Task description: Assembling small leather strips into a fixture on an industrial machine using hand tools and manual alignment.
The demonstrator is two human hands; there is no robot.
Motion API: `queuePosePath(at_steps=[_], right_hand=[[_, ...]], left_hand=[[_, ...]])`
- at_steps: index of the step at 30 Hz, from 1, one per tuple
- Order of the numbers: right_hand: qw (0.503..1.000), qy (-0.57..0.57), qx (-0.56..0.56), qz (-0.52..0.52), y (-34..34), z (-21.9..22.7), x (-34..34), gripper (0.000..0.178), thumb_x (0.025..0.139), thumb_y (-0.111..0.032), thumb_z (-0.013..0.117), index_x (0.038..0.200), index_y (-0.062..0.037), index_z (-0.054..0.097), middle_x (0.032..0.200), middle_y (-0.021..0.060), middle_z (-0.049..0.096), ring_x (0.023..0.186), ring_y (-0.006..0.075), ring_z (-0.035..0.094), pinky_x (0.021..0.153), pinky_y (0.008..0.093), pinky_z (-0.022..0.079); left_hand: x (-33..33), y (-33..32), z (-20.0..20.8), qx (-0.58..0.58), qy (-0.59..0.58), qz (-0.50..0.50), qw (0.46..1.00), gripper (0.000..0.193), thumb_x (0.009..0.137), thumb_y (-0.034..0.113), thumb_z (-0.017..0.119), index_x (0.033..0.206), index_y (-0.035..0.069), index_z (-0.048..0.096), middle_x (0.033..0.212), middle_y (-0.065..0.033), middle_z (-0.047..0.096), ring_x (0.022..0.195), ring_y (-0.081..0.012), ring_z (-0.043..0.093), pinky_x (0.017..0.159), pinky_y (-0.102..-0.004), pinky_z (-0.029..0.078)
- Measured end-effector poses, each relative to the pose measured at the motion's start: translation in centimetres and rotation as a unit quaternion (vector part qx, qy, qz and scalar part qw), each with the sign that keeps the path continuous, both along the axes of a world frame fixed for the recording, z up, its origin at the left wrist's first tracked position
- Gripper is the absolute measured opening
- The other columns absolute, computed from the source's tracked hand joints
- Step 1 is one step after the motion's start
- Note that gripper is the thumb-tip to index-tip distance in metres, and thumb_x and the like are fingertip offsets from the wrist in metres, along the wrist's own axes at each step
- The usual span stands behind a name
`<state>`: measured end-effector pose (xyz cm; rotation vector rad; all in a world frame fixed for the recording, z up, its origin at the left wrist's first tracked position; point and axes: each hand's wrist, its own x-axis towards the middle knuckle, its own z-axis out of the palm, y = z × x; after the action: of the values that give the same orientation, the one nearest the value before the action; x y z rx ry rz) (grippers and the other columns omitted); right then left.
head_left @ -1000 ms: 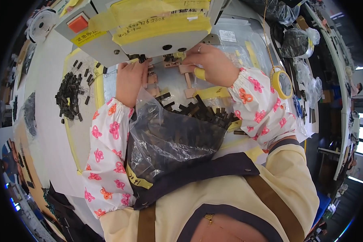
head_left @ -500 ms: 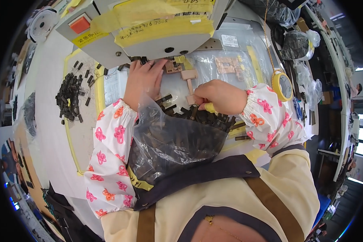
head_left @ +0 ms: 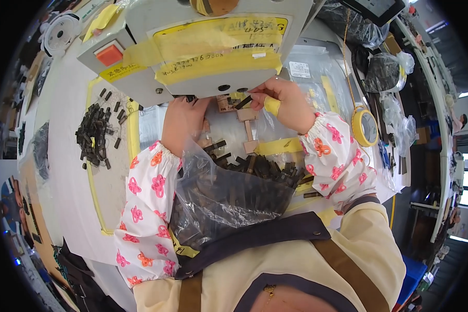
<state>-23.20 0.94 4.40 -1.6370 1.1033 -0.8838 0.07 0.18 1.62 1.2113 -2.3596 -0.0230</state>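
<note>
Pinched in my right hand (head_left: 288, 104), which has yellow tape on a finger, is a small black rectangular part (head_left: 243, 102). It is held at a slant just below the machine head (head_left: 213, 73), over the wooden blocks (head_left: 248, 115). My left hand (head_left: 183, 124) is at the machine's lower edge, fingers bent and tips partly hidden; dark bits show by them, but what they hold is unclear. Near me lies an open clear plastic bag (head_left: 229, 192) full of similar black parts (head_left: 262, 170), some spilling from its mouth.
At left lies a pile of black parts with thin wires (head_left: 92, 135). A red button (head_left: 109, 54) sits on the machine's left side. At right are a yellow tape roll (head_left: 365, 126) hanging on a cord and bagged dark items (head_left: 384, 72). Yellow tape (head_left: 280, 146) crosses the work surface.
My right hand has moved up and away from the bag's mouth, now with a black part in its fingers. My left fingertips have gone closer under the machine's edge. The view has shifted slightly.
</note>
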Motion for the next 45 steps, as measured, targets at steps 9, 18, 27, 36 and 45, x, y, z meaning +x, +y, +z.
queuePosePath(at_steps=[9, 18, 27, 36, 45], right_hand=[[0.951, 0.16, -0.262, 0.042, 0.0, -2.5, 0.5, 0.021, 0.071, 0.001, 0.057, 0.092, -0.0015, 0.061, 0.084, 0.0164, 0.057, 0.077, 0.0345, 0.058, 0.069, 0.0385, 0.047], [0.97, 0.13, -0.203, 0.018, -0.9, -0.8, 0.6, 0.009, 0.07, -0.001, 0.057, 0.078, -0.0028, 0.053, 0.074, 0.013, 0.056, 0.07, 0.0352, 0.056, 0.06, 0.0406, 0.044], [0.931, 0.213, -0.284, 0.089, -1.6, -1.9, -0.4, 0.018, 0.07, 0.004, 0.055, 0.087, -0.0011, 0.059, 0.084, 0.0135, 0.059, 0.08, 0.0347, 0.057, 0.067, 0.0396, 0.046], [0.938, 0.187, -0.273, 0.1, -2.5, -1.9, -0.9, 0.016, 0.067, 0.002, 0.061, 0.083, -0.0021, 0.062, 0.082, 0.0128, 0.06, 0.076, 0.034, 0.059, 0.066, 0.0397, 0.048], [0.94, 0.191, -0.271, 0.085, -2.6, -2.1, -0.9, 0.012, 0.069, 0.0, 0.062, 0.081, -0.0024, 0.062, 0.082, 0.0123, 0.06, 0.075, 0.0338, 0.059, 0.065, 0.0387, 0.048]], left_hand=[[-0.5, 0.7, 0.6, 0.012, 0.055, -0.023, 0.998, 0.02, 0.076, 0.008, 0.059, 0.096, 0.007, 0.061, 0.088, -0.0102, 0.063, 0.083, -0.0331, 0.056, 0.072, -0.0386, 0.043], [-1.2, 0.4, 0.0, -0.033, 0.116, 0.014, 0.993, 0.011, 0.08, 0.002, 0.054, 0.09, 0.002, 0.059, 0.079, -0.0137, 0.061, 0.076, -0.0352, 0.055, 0.073, -0.0423, 0.042], [-0.4, 0.3, -0.7, 0.017, 0.162, 0.033, 0.986, 0.016, 0.087, 0.011, 0.05, 0.096, 0.003, 0.06, 0.076, -0.0195, 0.058, 0.069, -0.0383, 0.055, 0.062, -0.0415, 0.044], [-0.3, 0.6, 0.0, 0.073, 0.157, 0.011, 0.985, 0.019, 0.08, 0.001, 0.047, 0.092, 0.005, 0.061, 0.079, -0.0176, 0.06, 0.074, -0.0359, 0.055, 0.066, -0.0414, 0.043], [-0.7, 0.6, 0.4, -0.001, 0.104, -0.047, 0.993, 0.024, 0.076, 0.001, 0.051, 0.095, 0.009, 0.063, 0.08, -0.0114, 0.062, 0.071, -0.0301, 0.058, 0.067, -0.0388, 0.045]])
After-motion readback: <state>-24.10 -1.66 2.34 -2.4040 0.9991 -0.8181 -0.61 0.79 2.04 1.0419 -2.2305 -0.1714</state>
